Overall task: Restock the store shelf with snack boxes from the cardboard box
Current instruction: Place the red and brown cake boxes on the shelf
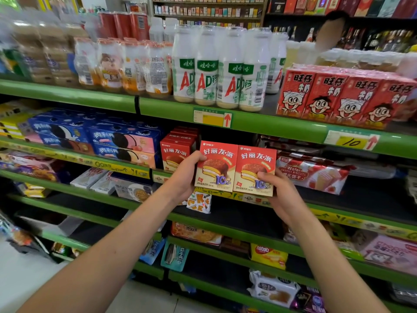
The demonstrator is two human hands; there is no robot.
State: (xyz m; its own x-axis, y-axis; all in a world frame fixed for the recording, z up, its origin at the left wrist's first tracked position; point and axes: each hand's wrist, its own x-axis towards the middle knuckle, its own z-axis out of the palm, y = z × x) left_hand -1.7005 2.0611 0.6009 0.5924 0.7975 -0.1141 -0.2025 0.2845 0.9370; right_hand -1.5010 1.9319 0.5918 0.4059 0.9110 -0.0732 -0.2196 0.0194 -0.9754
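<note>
Snack boxes (pixel 234 169) held upright, side by side, between both hands (pixel 185 175).

Green-edged shelving (pixel 248 123) is running across the shop, a pale floor (pixel 27 267) is showing below, and dark wall racks (pixel 209 10) are standing behind.

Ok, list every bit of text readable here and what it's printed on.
"好丽友·派": two red pie boxes, left hand on left box, right hand on right box.
"娃哈哈 AD钙": white bottles.
"旺仔牛奶": red cartons.
"Wafer": biscuit pack.
"nabati": yellow pack.
"10": yellow price tag.
Other tags: too blurred.
</note>
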